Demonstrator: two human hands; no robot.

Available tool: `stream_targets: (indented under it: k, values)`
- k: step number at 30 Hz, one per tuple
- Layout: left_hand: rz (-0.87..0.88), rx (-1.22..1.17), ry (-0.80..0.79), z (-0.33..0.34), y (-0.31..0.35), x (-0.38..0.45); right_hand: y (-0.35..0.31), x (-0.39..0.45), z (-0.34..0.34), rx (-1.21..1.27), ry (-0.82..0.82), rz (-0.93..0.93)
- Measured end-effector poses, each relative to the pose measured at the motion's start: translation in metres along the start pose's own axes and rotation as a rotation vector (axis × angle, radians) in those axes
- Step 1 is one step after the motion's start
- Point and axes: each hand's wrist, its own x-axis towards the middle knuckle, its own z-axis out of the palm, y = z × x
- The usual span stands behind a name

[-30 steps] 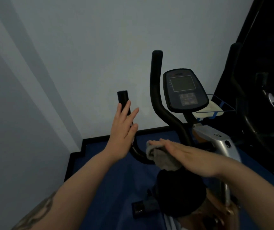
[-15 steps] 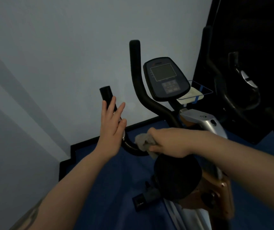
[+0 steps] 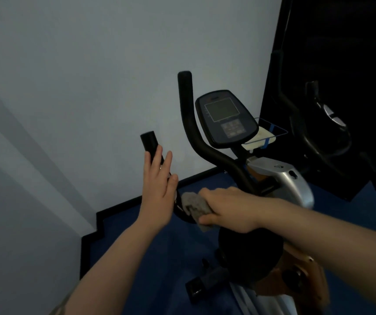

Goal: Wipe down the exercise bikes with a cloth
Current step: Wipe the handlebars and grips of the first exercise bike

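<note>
Gripped grey cloth point(image 3: 195, 206) with right hand point(image 3: 226, 209), pressed to handlebar point(image 3: 207, 153). Rested left hand point(image 3: 158, 189), fingers straight, against left grip point(image 3: 150, 144).

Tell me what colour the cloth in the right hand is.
Grey cloth, seen in the head view.

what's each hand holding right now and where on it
The right hand grips the grey cloth by its bunched end, on the handlebar's bend. The left hand holds nothing; its straight fingers lie against the left handlebar grip.
</note>
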Motion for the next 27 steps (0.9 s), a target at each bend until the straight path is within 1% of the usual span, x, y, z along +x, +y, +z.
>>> stream_targets:
  k: [2, 3, 5, 7, 9, 10, 12, 15, 16, 17, 19, 22, 24, 27]
  values:
    - [-0.026, -0.06, 0.031, 0.0, 0.003, -0.003, -0.012, 0.01, 0.007, -0.011, 0.038, 0.026]
    - [-0.05, -0.105, 0.045, -0.001, 0.004, -0.005, -0.018, 0.016, 0.01, 0.059, 0.051, 0.052]
    - [-0.116, -0.224, 0.073, -0.008, 0.008, -0.008, -0.03, 0.029, 0.012, 0.313, 0.099, 0.138]
    - [-0.192, -0.362, 0.12, -0.017, 0.011, -0.008, -0.039, 0.046, 0.008, 0.662, 0.217, 0.209]
    - [-0.263, -0.481, 0.166, -0.025, 0.013, -0.007, -0.05, 0.062, 0.001, 0.997, 0.345, 0.216]
    - [-0.29, -0.527, 0.17, -0.028, 0.015, -0.007, -0.055, 0.069, -0.003, 1.061, 0.391, 0.202]
    - [-0.316, -0.58, 0.135, -0.032, 0.017, -0.008, -0.063, 0.071, -0.002, 0.997, 0.43, 0.188]
    - [-0.319, -0.592, 0.107, -0.03, 0.016, -0.011, -0.063, 0.061, 0.016, 0.783, 0.446, 0.189]
    - [-0.322, -0.602, 0.101, -0.029, 0.016, -0.012, -0.061, 0.061, 0.018, 0.747, 0.45, 0.188]
    - [-0.326, -0.62, 0.091, -0.028, 0.016, -0.012, -0.06, 0.064, 0.016, 0.747, 0.448, 0.194]
    - [-0.332, -0.643, 0.065, -0.027, 0.018, -0.012, -0.061, 0.082, -0.001, 0.848, 0.459, 0.208]
    - [-0.337, -0.655, 0.04, -0.026, 0.02, -0.014, -0.065, 0.108, -0.025, 0.976, 0.525, 0.191]
    - [-0.34, -0.672, 0.026, -0.025, 0.018, -0.015, -0.063, 0.11, -0.018, 1.034, 0.551, 0.136]
    - [-0.339, -0.686, 0.022, -0.022, 0.016, -0.017, -0.052, 0.096, 0.005, 1.011, 0.496, 0.053]
